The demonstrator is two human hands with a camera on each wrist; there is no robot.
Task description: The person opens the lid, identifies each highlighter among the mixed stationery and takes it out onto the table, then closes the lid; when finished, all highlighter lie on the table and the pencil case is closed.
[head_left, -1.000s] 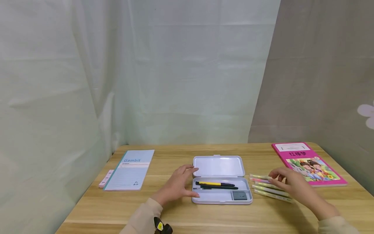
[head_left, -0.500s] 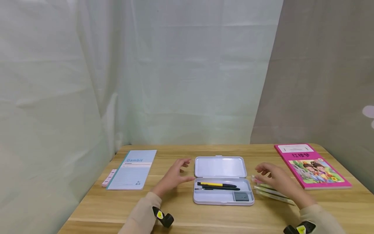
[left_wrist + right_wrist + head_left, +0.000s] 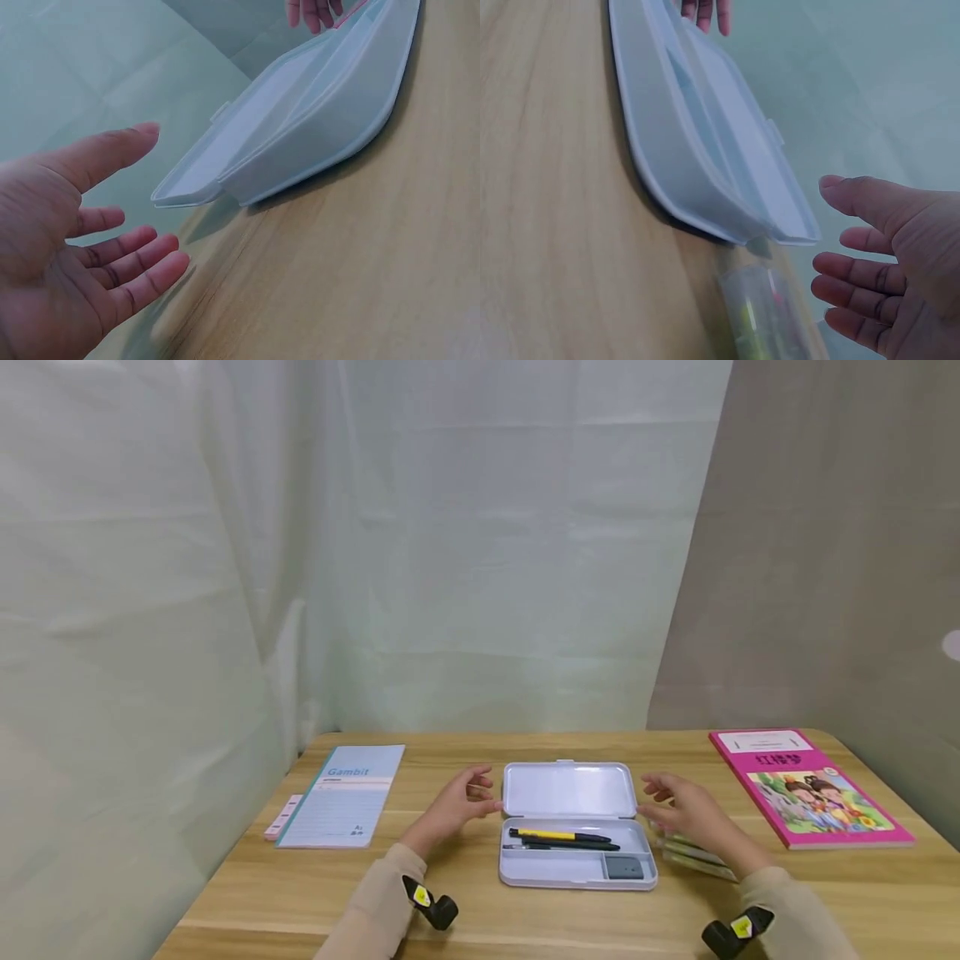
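A white pencil case (image 3: 555, 877) lies with its lid (image 3: 568, 789) folded back on the table. Inside are a yellow-and-black pen (image 3: 558, 835), dark slim pens (image 3: 573, 845) and a grey eraser (image 3: 624, 867) in the small compartment. My left hand (image 3: 452, 807) hovers at the lid's left side, fingers spread and slightly bent, holding nothing. On the lid's other side is my right hand (image 3: 688, 812), likewise holding nothing. Both wrist views show a gap between hand and case. Beneath the right hand lie several highlighters (image 3: 697, 860), partly hidden; the right wrist view shows clear plastic (image 3: 769, 315) around yellow and pink.
A light blue notebook (image 3: 345, 797) lies at the left, over a pink-and-white item (image 3: 283, 818). A pink book (image 3: 810, 793) with a cartoon cover is at the right. Pale curtains (image 3: 487, 568) hang behind the wooden table (image 3: 570, 927).
My right hand has moved left from above the highlighters to the case lid's right side. My left hand has drawn back slightly from the case's left edge and risen to lid level.
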